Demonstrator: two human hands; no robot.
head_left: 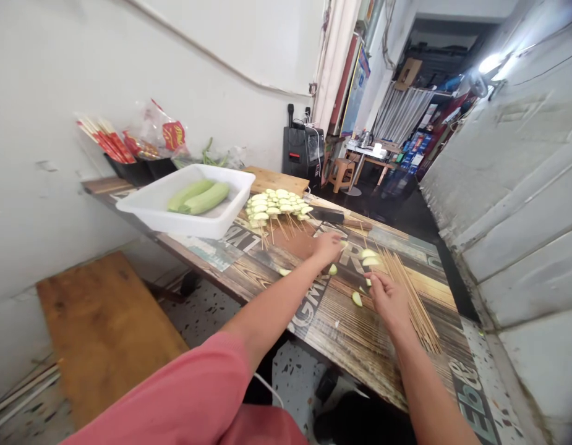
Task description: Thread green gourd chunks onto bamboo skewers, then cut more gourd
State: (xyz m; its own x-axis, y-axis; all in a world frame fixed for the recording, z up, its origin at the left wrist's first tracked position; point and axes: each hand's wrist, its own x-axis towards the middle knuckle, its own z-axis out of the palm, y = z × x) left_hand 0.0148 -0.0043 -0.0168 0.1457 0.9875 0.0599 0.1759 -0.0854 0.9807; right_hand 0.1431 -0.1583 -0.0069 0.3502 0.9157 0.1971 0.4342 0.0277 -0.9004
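Note:
My left hand [329, 247] reaches over the table with its fingers closed at a pale green zucchini slice [344, 245]. The right hand [386, 298] pinches the lower end of a thin wooden skewer [362, 231]; zucchini slices [370, 261] sit along it, above the fingers. Loose pieces lie between the hands, among them a cut slice [357, 299] and another cut piece [332, 269]. Beside my right hand lies a bundle of bare wooden skewers [413, 296]. Beyond the left hand is a pile of skewered zucchini slices [274, 206], sticks pointing toward me.
A white plastic tub [188, 224] holds whole zucchini [200, 196] at the left. A dark-bladed knife [329, 214] lies behind the pile. Red-wrapped chopsticks [110, 143] stand against the wall. A wooden bench [109, 327] is at lower left; a black speaker [302, 151] stands beyond the table.

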